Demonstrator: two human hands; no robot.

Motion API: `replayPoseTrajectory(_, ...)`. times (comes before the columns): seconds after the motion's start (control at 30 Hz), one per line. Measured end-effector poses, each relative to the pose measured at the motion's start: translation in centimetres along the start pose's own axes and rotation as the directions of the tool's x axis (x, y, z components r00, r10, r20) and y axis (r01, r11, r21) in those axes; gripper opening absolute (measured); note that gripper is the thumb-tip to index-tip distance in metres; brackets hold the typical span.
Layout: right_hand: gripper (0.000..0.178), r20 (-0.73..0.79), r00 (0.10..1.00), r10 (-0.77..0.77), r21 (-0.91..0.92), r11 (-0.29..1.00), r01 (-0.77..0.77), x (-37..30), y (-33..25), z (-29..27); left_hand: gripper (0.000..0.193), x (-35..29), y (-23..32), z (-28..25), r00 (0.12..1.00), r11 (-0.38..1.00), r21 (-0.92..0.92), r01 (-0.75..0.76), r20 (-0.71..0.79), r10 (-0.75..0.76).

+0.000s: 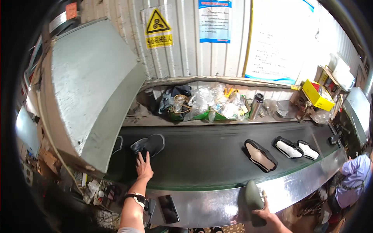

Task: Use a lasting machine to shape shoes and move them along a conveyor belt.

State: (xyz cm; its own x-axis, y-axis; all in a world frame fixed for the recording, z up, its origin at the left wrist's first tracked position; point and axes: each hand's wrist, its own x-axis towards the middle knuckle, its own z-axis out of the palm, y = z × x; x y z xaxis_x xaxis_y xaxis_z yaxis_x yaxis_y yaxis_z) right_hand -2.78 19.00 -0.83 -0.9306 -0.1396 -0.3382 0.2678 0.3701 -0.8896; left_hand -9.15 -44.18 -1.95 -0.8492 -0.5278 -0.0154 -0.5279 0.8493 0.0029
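Note:
My left hand (144, 169) reaches over the near left part of the black conveyor belt (202, 155), its fingers spread. The fingertips meet the near edge of a dark shoe (154, 144) in the picture; whether they touch it I cannot tell. In my right hand (265, 213) is a smooth olive-green shoe (253, 197), held upright over the metal ledge (221, 206) at the belt's near side. My fingers wrap its right side, so part of it is hidden. Farther right on the belt lie a black shoe with a beige bottom (259, 154) and white-bottomed black shoes (288, 148).
A grey metal hood (93, 77) covers the belt's left end, where another dark shoe (117, 144) partly shows. On the ledge lies a phone (168, 209). Behind the belt stand plastic bags (206, 101), a flask (256, 106) and a yellow box (318, 95). Another person (355, 178) is at the right.

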Motion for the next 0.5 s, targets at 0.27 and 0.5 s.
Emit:
replayPoseTrajectory(0.27,0.098,0.0,1.0,-0.019,-0.409,0.912,0.017,-4.1,-6.0,7.5,0.019,-0.2,4.6,-2.2,0.972,0.969,-0.124,-0.213,0.072,0.223)
replayPoseTrajectory(0.5,0.094,0.065,0.93,-0.361,0.318,0.891,0.324,-4.0,-16.9,9.7,0.013,-20.0,22.1,-12.3,0.964,-0.093,-0.981,-0.171,-0.186,0.19)
